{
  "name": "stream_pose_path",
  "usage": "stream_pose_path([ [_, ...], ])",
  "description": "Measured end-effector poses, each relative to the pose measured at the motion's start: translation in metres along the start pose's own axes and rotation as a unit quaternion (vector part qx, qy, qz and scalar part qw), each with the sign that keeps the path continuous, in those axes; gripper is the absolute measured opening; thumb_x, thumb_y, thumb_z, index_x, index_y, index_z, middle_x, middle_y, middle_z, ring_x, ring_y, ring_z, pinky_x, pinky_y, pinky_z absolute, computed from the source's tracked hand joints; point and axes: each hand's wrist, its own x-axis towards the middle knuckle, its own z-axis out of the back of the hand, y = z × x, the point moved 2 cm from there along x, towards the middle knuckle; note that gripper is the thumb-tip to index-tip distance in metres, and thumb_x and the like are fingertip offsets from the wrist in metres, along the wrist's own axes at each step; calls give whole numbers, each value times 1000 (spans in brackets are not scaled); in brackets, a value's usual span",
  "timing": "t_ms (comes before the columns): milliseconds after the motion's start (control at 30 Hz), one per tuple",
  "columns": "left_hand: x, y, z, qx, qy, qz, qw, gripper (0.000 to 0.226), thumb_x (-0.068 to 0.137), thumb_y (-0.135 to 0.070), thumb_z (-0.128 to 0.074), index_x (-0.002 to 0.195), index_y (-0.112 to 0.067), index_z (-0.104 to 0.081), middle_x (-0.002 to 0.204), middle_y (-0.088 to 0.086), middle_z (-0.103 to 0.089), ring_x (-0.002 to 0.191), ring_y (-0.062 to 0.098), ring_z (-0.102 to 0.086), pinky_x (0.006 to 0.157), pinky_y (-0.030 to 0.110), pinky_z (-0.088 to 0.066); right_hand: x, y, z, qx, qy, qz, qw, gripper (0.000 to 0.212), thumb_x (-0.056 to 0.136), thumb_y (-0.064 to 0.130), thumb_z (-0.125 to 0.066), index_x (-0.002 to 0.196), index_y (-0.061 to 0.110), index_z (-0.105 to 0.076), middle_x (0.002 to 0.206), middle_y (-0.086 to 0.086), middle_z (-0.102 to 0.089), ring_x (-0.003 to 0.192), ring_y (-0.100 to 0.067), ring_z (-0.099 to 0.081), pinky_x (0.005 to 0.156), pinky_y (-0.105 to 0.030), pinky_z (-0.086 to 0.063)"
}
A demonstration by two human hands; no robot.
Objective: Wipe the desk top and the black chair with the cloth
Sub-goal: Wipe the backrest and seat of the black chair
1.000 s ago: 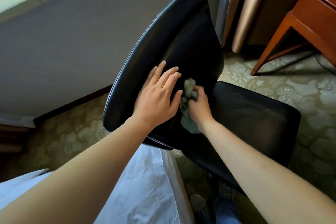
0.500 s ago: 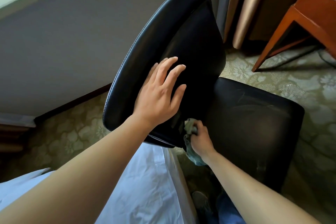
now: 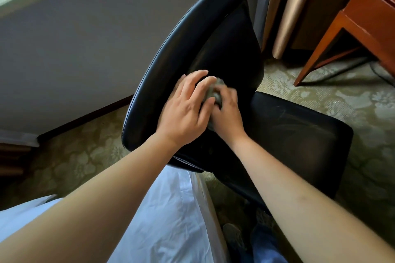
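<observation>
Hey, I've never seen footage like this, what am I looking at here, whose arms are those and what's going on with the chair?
There is no machine here. A camera worn on a person's head looks down at their own two arms. The left hand rests with straight fingers on the backrest of a black chair, bracing it. The right hand grips a bunched greenish cloth against the backrest to wipe it. A wooden desk stands at upper right on patterned carpet, by curtains.
</observation>
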Motion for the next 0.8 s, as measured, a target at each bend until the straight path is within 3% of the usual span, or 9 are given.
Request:
stream_pose_path([
  [133, 0, 1, 1, 25, 8, 4, 1000, 42, 107, -33, -42, 142, -12, -53, 148, 7, -49, 139, 23, -46, 123, 46, -25, -71, -89, -21, -50, 54, -231, 970, 56, 90, -2, -40, 138, 26, -46, 132, -8, -39, 115, -38, -54, 102, -48, -46],
  [233, -1, -2, 1, 27, 9, 1, 1000, 42, 107, -32, -39, 141, -12, -54, 145, 6, -53, 138, 21, -48, 123, 46, -24, -105, -113, -29, -2, 61, -361, 931, 56, 91, -5, -36, 138, 23, -47, 136, -13, -37, 107, -33, -50, 104, -50, -46],
  [367, 2, -3, 1, 14, 15, 9, 1000, 41, 107, -31, -39, 139, -12, -54, 142, 4, -54, 136, 21, -49, 123, 45, -24, -75, -72, -18, 55, 40, -297, 952, 49, 91, 0, -39, 126, 30, -54, 130, -7, -41, 110, -31, -54, 102, -51, -49],
  [567, 5, -3, 4, -30, 3, 16, 999, 39, 106, -26, -40, 139, -11, -54, 146, 6, -48, 137, 23, -46, 115, 43, -36, 1, 45, -1, 90, 24, -89, 992, 26, 99, 26, -54, 118, 43, -55, 125, 8, -44, 99, -8, -59, 87, -30, -55],
  [700, 2, -1, 4, -31, -3, 18, 999, 39, 105, -27, -43, 139, -10, -55, 148, 8, -47, 137, 25, -45, 113, 44, -38, -28, 16, -16, 47, -5, -23, 999, 31, 99, 15, -52, 124, 31, -53, 133, 1, -42, 106, -15, -59, 88, -26, -50],
  [800, 0, 4, 3, -22, -2, 13, 1000, 38, 106, -27, -43, 138, -10, -55, 146, 8, -49, 136, 24, -46, 114, 44, -37, -75, -44, -31, 23, 14, -117, 993, 45, 94, 1, -45, 130, 27, -50, 132, 3, -37, 119, -26, -55, 101, -38, -49],
])
